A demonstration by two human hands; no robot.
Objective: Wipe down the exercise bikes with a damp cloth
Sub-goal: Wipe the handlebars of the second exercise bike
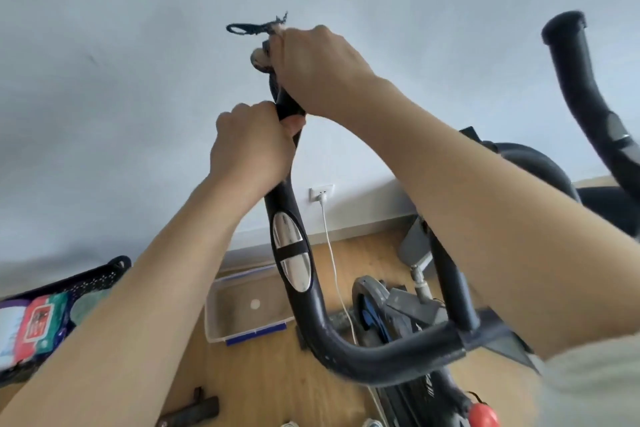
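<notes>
- Forearms fill the lower view, both reaching up to the left handlebar (289,253) of the bike (408,333).
- Left hand (251,146) sits mid-way up that bar, fingers curled tight round it, thumb pressed on the near side; it looks to be steadying the bar.
- Right hand (318,69) is at the bar's tip, just above the left hand, fingers closed round the tip with a cloth (265,55) bunched under them; a dark frayed loop of it sticks out past the tip.
- Cloth mostly hidden by the hand, can't tell if damp.
- Progress, judged: wiping of the bar's upper end is in hand. Below the left hand: silver sensor pad (291,253), lower bend, crossbar. No way to tell from here whether those are wiped yet.
- Right handlebar (585,80) stands well apart from the left handlebar, untouched now; frame, flywheel (372,308) and red knob (483,414) sit below it. Likely a good share of the job left.
- Around: clear plastic box (242,308) on the floor beyond the bar's bend; dark basket (52,308) with wipe packs far left of it.
- White cable (332,263) runs from a wall socket (321,191) down behind the bar toward the flywheel; could snag when wiping low.
</notes>
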